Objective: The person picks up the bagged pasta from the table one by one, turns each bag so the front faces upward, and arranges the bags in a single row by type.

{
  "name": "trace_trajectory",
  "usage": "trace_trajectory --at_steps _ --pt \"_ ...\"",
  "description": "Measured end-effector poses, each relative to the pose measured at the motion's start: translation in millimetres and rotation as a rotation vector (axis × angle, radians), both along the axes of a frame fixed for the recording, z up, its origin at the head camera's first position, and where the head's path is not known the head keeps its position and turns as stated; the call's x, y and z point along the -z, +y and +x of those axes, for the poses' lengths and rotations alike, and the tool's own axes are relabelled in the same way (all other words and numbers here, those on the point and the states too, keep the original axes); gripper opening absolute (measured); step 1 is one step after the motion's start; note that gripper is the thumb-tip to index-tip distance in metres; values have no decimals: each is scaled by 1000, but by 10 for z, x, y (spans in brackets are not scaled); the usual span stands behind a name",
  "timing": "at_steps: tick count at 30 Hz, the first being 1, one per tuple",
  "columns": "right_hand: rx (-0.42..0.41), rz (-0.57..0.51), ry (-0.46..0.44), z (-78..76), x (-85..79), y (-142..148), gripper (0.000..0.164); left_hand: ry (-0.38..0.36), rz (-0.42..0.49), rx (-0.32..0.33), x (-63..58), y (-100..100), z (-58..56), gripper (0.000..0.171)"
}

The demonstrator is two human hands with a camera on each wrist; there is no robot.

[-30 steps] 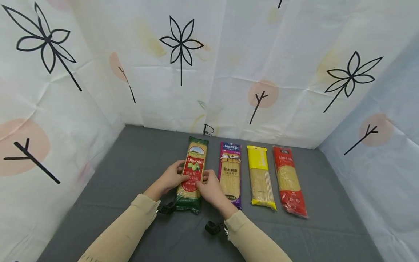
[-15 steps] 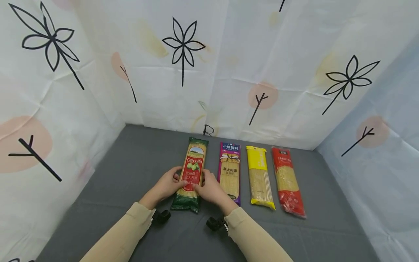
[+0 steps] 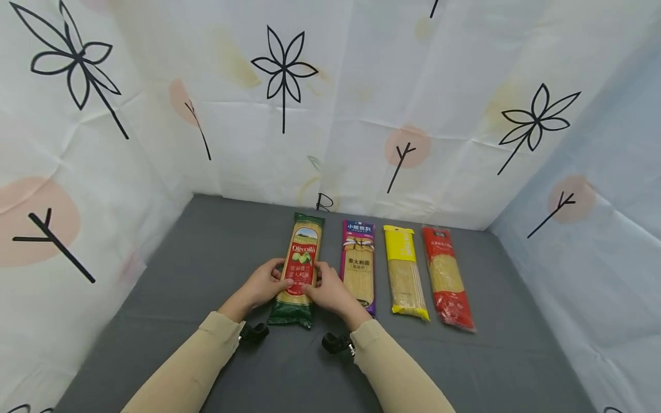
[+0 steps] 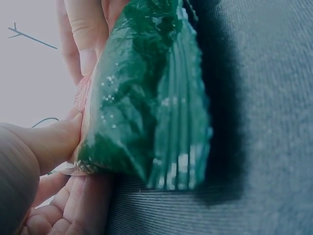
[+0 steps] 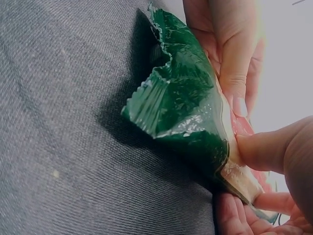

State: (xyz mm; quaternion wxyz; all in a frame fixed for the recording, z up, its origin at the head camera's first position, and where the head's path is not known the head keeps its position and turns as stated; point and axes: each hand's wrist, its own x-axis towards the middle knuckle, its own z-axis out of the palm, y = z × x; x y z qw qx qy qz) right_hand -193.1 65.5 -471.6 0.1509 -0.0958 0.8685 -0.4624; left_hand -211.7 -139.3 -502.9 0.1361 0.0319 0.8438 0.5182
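A green, red and gold spaghetti packet [image 3: 300,258] labelled "Olivoilà" lies lengthwise in front of me, at the left end of a row of packets. From its left side my left hand [image 3: 263,284] grips the lower half, thumb on the front face and fingers curled at the edge. My right hand [image 3: 333,289] holds the opposite edge in the same way. Both wrist views show the crimped green end [image 4: 181,112] close up, with thumbs pressing the face. Some fingertips go out of sight along the packet's sides.
Right of the held packet lie a purple pasta packet [image 3: 358,267], a yellow one [image 3: 405,275] and a red one [image 3: 447,275]. Dark grey cloth [image 3: 206,252] covers the table. White printed fabric [image 3: 351,115] walls the back and both sides.
My left hand has slid slightly left and nearer to me, uncovering the green end's left corner. Both hands keep hold of the spaghetti packet. The head view has shifted a little.
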Motion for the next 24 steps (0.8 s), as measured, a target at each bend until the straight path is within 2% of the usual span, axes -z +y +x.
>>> trace_trajectory --at_steps 9,13,16,18,21,24 --pt "8 35 6 78 8 41 68 1 13 -9 4 48 62 65" --pt "-3 70 58 130 60 83 66 12 -13 -12 5 112 108 63" --pt "-20 102 161 167 41 176 59 45 -85 19 -74 194 147 61" --pt "-13 144 260 196 -12 291 54 98 -181 48 -148 245 184 60" --pt "19 244 443 230 -94 532 49 212 -365 76 -246 296 252 56" --pt "39 393 666 239 -133 777 46 359 -534 61 -300 299 323 54"
